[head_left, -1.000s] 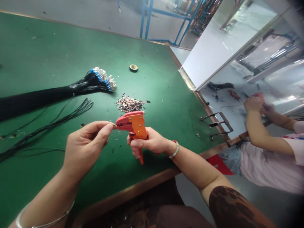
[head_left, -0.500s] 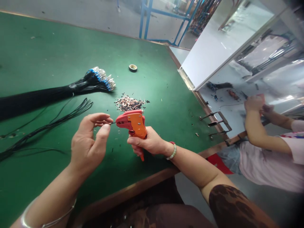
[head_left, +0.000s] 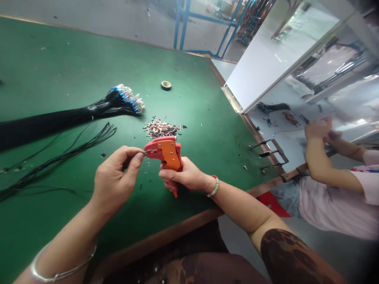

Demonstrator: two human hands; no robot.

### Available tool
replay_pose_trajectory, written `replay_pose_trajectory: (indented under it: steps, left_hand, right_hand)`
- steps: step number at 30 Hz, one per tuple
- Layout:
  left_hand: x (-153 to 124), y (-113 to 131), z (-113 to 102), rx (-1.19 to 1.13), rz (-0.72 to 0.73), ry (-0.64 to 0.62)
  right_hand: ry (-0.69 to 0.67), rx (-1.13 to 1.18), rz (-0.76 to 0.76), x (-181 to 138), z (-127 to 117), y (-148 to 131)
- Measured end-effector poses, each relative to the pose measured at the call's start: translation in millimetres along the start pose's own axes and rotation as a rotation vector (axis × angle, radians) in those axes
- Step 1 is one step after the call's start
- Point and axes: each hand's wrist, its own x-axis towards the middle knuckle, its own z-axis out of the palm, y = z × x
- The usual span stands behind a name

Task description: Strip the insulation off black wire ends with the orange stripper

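Note:
My right hand (head_left: pixel 182 176) is wrapped round the handles of an orange and red crimping tool (head_left: pixel 166 152), held above the green table (head_left: pixel 53 67). My left hand (head_left: pixel 117 179) pinches a small thin piece, too small to name, between thumb and forefinger right at the tool's jaws. Just behind the tool lies a heap of small metal terminals (head_left: pixel 161 128). A thick bundle of black wires (head_left: pixel 59 118) with blue-sleeved metal ends (head_left: pixel 130 98) lies to the left.
Loose black wires (head_left: pixel 59 157) trail across the table's left. A small roll of tape (head_left: pixel 166 85) sits further back. At the right, another person's arms (head_left: pixel 319 157) work at a neighbouring white bench (head_left: pixel 266 59). Metal hooks (head_left: pixel 268 152) stick out by the table's right edge.
My left hand opened and drew back slightly half a second ago, and now pinches at the tool's jaws again. The tool has tilted a little and sits slightly lower-left.

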Motion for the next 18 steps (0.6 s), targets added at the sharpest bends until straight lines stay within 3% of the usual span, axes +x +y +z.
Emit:
replay_pose_trajectory:
  steps: [3, 7, 11, 18]
  left_hand:
    - [0.1, -1.2, -0.6, -0.002, -0.038, 0.042]
    - [-0.3, -1.3, -0.7, 0.014, -0.040, 0.029]
    - [-3.1, -0.5, 3.4, 0.051, 0.043, -0.030]
    - [-7.4, 0.7, 11.2, 0.096, 0.160, -0.116]
  right_hand:
    - [-0.021, 0.014, -0.020, 0.8, -8.7, -5.1]
    - [0.131, 0.110, -0.128, 2.2, -16.4, -11.7]
    - [0.261, 0.103, -0.226, 2.9, -12.8, -15.5]
    - [0.280, 0.046, -0.247, 4.3, -1.4, -7.6]
